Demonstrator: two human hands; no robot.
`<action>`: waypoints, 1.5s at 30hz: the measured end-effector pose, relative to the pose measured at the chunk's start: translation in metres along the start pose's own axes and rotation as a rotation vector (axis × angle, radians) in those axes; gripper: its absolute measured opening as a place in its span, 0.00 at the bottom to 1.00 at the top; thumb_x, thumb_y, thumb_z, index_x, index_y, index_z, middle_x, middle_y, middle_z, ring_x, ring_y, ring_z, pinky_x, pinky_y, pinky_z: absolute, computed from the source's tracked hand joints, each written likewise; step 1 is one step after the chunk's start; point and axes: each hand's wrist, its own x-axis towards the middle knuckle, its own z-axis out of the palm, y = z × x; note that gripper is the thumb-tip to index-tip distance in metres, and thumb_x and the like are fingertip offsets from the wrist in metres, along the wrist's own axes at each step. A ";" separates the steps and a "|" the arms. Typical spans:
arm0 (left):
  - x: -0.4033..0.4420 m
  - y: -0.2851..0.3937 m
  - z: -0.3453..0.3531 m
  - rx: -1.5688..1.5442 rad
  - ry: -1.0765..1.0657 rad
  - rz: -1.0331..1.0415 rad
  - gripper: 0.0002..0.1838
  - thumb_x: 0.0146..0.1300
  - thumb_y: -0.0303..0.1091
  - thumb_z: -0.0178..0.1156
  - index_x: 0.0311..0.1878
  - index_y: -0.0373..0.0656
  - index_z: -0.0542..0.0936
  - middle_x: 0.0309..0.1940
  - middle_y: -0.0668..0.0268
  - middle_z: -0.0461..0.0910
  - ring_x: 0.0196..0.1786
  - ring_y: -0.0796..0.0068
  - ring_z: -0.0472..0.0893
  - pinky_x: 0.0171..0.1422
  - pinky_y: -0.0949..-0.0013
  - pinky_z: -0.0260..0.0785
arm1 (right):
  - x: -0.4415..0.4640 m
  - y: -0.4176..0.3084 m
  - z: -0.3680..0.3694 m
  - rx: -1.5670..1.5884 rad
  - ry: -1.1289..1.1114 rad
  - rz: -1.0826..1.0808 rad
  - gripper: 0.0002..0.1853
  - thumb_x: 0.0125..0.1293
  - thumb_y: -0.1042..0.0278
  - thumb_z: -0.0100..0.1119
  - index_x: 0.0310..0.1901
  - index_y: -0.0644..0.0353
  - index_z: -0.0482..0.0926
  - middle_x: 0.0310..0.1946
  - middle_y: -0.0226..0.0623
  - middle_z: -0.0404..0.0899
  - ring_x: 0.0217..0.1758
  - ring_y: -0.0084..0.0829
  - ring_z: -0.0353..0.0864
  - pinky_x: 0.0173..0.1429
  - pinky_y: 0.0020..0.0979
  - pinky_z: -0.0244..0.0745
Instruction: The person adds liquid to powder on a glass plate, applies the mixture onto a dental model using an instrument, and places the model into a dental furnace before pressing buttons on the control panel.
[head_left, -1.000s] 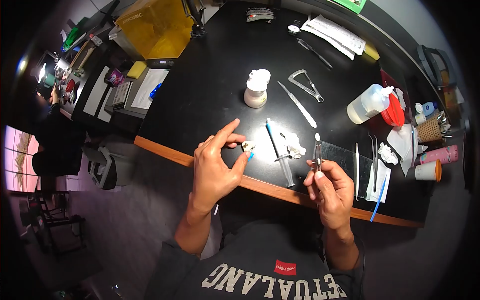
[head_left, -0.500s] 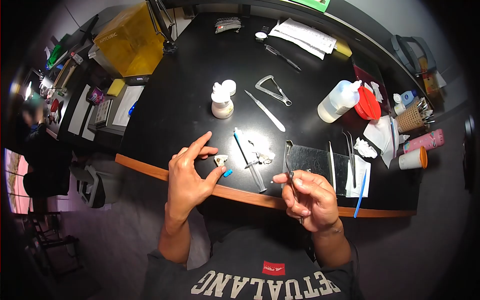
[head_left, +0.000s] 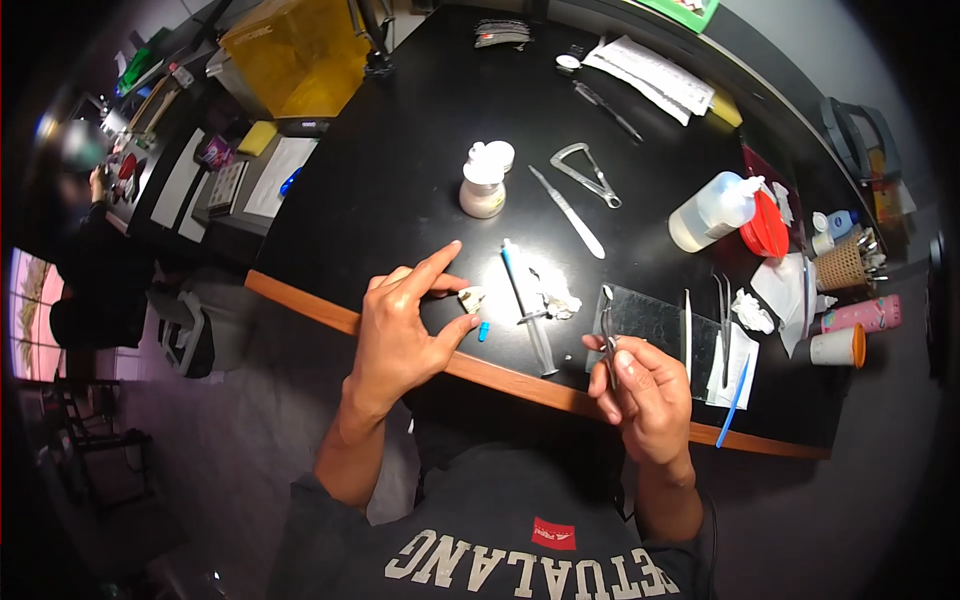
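Observation:
My left hand [head_left: 405, 325] rests at the table's front edge, index finger stretched out. Its thumb and another fingertip close on a small, jagged whitish-brown piece [head_left: 471, 299]; the contact is partly hidden. Beside the thumb lies a small blue cap [head_left: 484, 331]. A slim metal hand instrument [head_left: 607, 318] with a small rounded tip is in my right hand [head_left: 645, 390], gripped like a pen, tip upward near the left edge of a glass slab [head_left: 655, 325]. Between the hands lie a clear syringe [head_left: 538, 340] with a blue front end and a crumpled white tissue [head_left: 560, 302].
Farther back are a small white-capped bottle [head_left: 483, 190], a knife [head_left: 567, 210], a metal caliper [head_left: 585, 175] and a squeeze bottle [head_left: 712, 212]. Tweezers [head_left: 724, 330] and a blue stick [head_left: 733, 400] lie right of the slab. Another person [head_left: 95, 270] is at the far left.
The whole view has shifted, so the table's things appear farther right. The instrument in my right hand has turned slightly. My left hand keeps its pose around the whitish-brown piece.

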 end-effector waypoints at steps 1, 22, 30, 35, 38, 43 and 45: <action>0.000 -0.001 0.001 0.003 0.005 0.009 0.42 0.49 0.30 0.85 0.71 0.37 0.82 0.45 0.64 0.95 0.45 0.65 0.90 0.61 0.61 0.75 | -0.001 0.002 0.004 -0.139 0.049 -0.045 0.16 0.86 0.70 0.54 0.63 0.72 0.83 0.34 0.35 0.84 0.24 0.15 0.70 0.29 0.20 0.65; -0.015 0.041 0.000 -0.542 -0.052 -0.156 0.42 0.52 0.20 0.79 0.74 0.32 0.78 0.40 0.59 0.92 0.42 0.76 0.93 0.52 0.75 0.84 | 0.020 0.004 0.042 -1.063 0.105 -0.598 0.10 0.70 0.80 0.74 0.51 0.69 0.91 0.26 0.38 0.77 0.21 0.28 0.76 0.27 0.34 0.69; -0.016 0.040 0.000 -0.539 -0.050 -0.155 0.42 0.52 0.20 0.79 0.74 0.33 0.79 0.40 0.59 0.92 0.42 0.76 0.93 0.52 0.74 0.85 | 0.020 0.004 0.042 -1.084 0.089 -0.576 0.09 0.70 0.80 0.73 0.50 0.70 0.90 0.26 0.40 0.78 0.22 0.31 0.78 0.27 0.35 0.70; -0.016 0.038 0.000 -0.546 -0.056 -0.152 0.41 0.52 0.20 0.78 0.74 0.32 0.79 0.40 0.60 0.92 0.42 0.77 0.93 0.52 0.75 0.85 | 0.020 0.004 0.042 -1.091 0.076 -0.569 0.09 0.69 0.80 0.73 0.50 0.70 0.90 0.26 0.40 0.78 0.21 0.31 0.77 0.27 0.35 0.70; -0.016 0.038 0.000 -0.547 -0.056 -0.150 0.41 0.53 0.20 0.78 0.74 0.32 0.78 0.40 0.60 0.92 0.42 0.77 0.93 0.52 0.75 0.85 | 0.020 0.005 0.042 -1.085 0.078 -0.566 0.09 0.69 0.80 0.73 0.49 0.71 0.90 0.26 0.40 0.78 0.21 0.31 0.77 0.27 0.36 0.70; -0.016 0.039 0.000 -0.537 -0.053 -0.151 0.41 0.52 0.20 0.78 0.74 0.33 0.79 0.40 0.60 0.92 0.42 0.77 0.93 0.52 0.75 0.84 | 0.021 0.004 0.041 -1.099 0.071 -0.566 0.09 0.68 0.80 0.74 0.49 0.70 0.90 0.26 0.40 0.77 0.21 0.32 0.77 0.27 0.36 0.70; -0.016 0.036 0.001 -0.526 -0.044 -0.133 0.41 0.52 0.21 0.78 0.73 0.33 0.79 0.40 0.60 0.92 0.41 0.77 0.93 0.52 0.75 0.84 | 0.021 0.003 0.041 -1.111 0.066 -0.567 0.09 0.68 0.80 0.74 0.49 0.70 0.90 0.26 0.41 0.78 0.21 0.33 0.78 0.27 0.36 0.70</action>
